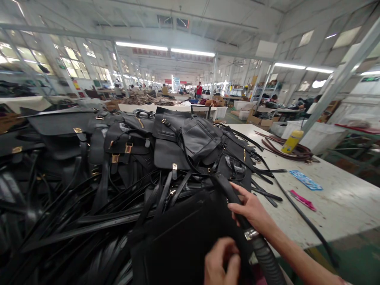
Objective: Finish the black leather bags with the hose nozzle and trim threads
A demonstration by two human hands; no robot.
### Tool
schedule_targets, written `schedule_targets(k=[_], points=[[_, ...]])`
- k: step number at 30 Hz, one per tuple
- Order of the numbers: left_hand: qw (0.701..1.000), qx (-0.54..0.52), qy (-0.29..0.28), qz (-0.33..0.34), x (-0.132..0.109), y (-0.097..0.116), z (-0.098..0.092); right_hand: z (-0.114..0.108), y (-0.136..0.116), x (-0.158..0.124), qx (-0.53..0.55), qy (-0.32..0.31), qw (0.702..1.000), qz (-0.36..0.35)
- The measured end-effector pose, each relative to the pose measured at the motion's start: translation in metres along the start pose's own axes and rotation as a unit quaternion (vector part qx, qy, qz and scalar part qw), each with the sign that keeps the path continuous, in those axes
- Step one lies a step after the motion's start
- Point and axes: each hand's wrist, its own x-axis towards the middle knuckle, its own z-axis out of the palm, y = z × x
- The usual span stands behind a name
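Observation:
My right hand [252,209] is wrapped round a thick black hose [225,188] just above its metal ring [251,234]; below the ring the hose is ribbed. At the bottom edge my left hand [221,262] is closed, its fingers pinching the dark surface of a flat black bag [178,237] lying in front of me. Behind it a pile of black leather bags [166,146] with gold buckles and many loose black straps [89,213] covers the left part of the white table [341,198].
On the table to the right lie a yellow bottle [292,141], a coil of brown straps [297,152], a blue card [305,180] and a pink tool [303,200]. A metal post [341,77] slants up. Far off, a person in red [198,90] stands among other workbenches.

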Motion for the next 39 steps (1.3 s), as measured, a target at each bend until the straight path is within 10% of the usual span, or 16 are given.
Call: schedule_targets(k=[3, 5, 16, 39], points=[[0.927, 0.236, 0.065, 0.286, 0.046, 0.037, -0.029, -0.005, -0.007, -0.027, 0.002, 0.007, 1.000, 0.031], [0.877, 0.333, 0.070, 0.339, 0.072, 0.056, -0.043, -0.007, -0.008, -0.043, 0.012, -0.012, 0.998, 0.060], [0.934, 0.286, -0.124, 0.178, 0.116, 0.078, -0.052, 0.010, 0.027, -0.067, 0.063, -0.104, 0.986, 0.116], [0.979, 0.083, -0.175, 0.069, 0.113, 0.076, -0.049, -0.012, 0.010, -0.049, 0.120, -0.114, 0.983, 0.081]])
